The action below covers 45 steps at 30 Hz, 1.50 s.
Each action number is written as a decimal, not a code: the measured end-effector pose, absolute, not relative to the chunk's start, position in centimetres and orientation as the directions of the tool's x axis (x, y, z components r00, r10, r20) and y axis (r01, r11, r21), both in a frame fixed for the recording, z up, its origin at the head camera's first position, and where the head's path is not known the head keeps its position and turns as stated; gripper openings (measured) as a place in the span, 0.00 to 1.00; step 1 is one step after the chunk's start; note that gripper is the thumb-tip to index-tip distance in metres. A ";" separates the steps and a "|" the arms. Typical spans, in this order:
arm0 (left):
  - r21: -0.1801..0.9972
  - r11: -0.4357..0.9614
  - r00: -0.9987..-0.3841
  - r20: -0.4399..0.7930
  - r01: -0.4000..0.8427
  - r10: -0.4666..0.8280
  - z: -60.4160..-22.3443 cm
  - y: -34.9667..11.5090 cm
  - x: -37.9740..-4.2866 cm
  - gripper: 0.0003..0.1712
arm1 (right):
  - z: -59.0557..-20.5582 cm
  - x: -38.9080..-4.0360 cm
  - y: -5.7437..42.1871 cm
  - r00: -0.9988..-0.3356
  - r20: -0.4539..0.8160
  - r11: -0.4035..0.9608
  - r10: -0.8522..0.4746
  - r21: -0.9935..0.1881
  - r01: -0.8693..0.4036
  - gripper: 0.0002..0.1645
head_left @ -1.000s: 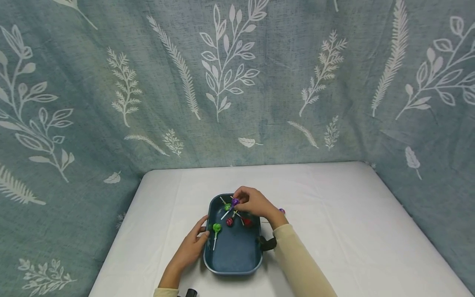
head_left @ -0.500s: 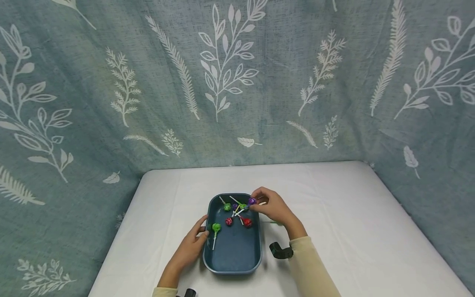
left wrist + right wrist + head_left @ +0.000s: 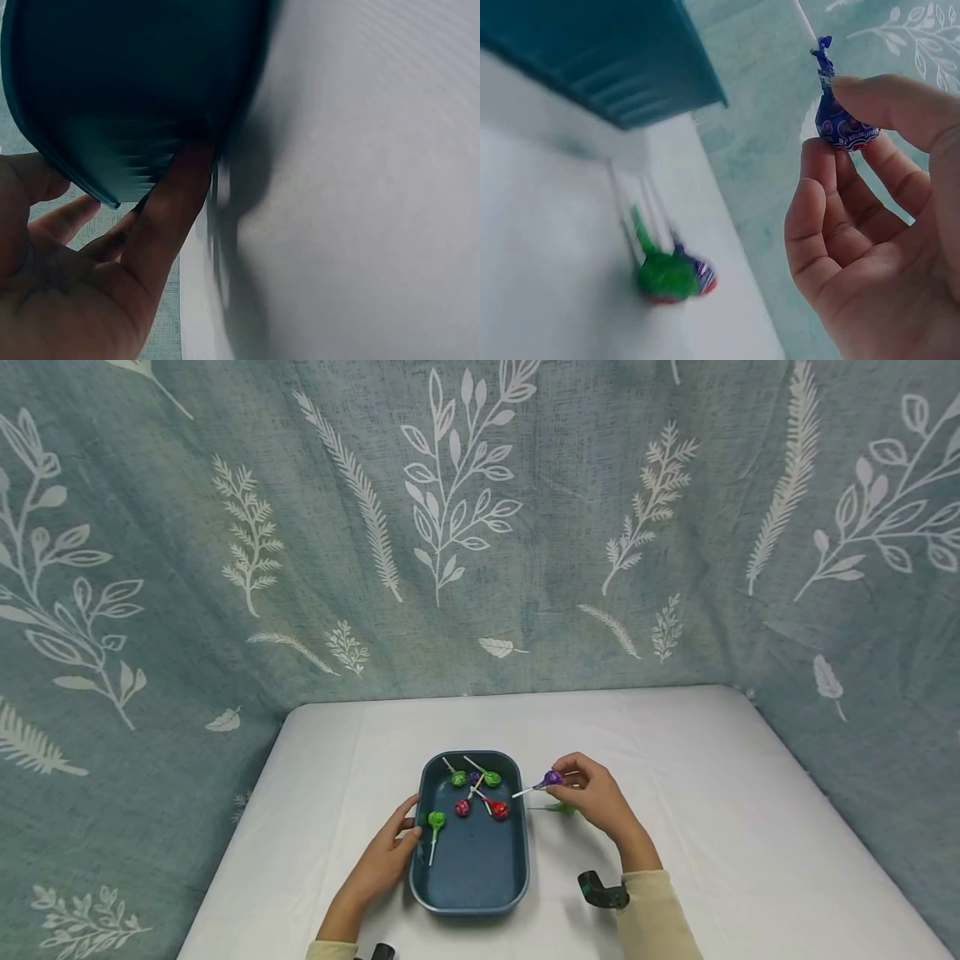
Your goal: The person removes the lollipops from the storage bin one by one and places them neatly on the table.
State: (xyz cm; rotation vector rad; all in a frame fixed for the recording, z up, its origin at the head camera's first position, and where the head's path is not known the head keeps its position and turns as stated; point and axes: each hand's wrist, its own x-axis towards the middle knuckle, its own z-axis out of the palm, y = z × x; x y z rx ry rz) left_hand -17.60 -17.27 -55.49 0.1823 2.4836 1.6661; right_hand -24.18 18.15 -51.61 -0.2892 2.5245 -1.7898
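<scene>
My right hand [image 3: 600, 797] pinches a purple lollipop [image 3: 551, 778] between thumb and fingertips, just right of the blue tray [image 3: 471, 881]. Its white stick points left to the tray's rim. In the right wrist view the wrapped candy [image 3: 844, 124] sits between thumb and fingers, stick up. My left hand [image 3: 384, 860] touches the tray's left side; in the left wrist view its fingers [image 3: 169, 210] lie against the outer wall. Inside the tray are several lollipops: a lone green one [image 3: 437, 820] at left, red ones [image 3: 499, 810] and a purple one [image 3: 474, 777] farther back.
A green lollipop [image 3: 667, 277] lies on the white table [image 3: 712, 827] right of the tray, overlapping a purple one [image 3: 705, 276] in the right wrist view; my right hand partly covers it in the head view. A leaf-patterned cloth [image 3: 555, 543] hangs behind the table.
My right hand has moved right with the purple lollipop, from over the tray to beyond its right rim. The lollipops at the tray's back have come into view. My left hand stays.
</scene>
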 end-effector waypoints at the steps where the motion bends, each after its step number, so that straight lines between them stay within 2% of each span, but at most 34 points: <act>1: 0.927 0.375 -0.982 -0.050 0.021 0.181 -55.5 -17.2 -17.6 0.31 | -51.9 -24.0 18.5 -0.985 0.072 0.324 -0.160 -0.938 -0.121 0.17; 10: 0.936 0.352 -0.980 -0.075 -0.006 0.182 -55.6 -17.1 -17.5 0.31 | -53.9 -22.4 20.4 -1.000 0.007 0.411 -0.017 -0.912 -0.013 0.17; 18: 0.946 0.323 -0.981 -0.076 -0.014 0.180 -55.6 -17.1 -17.6 0.31 | -55.8 -21.8 20.9 -0.999 -0.007 0.526 0.045 -0.850 0.029 0.16; 32: 0.949 0.316 -0.980 -0.079 -0.017 0.185 -55.7 -17.1 -17.7 0.31 | -57.0 -21.2 19.9 -1.000 0.019 0.668 0.002 -0.744 -0.013 0.17; 45: 0.951 0.305 -0.980 -0.098 -0.042 0.171 -55.4 -17.0 -17.5 0.31 | -56.4 -20.8 19.6 -1.000 0.007 0.693 0.014 -0.721 0.005 0.19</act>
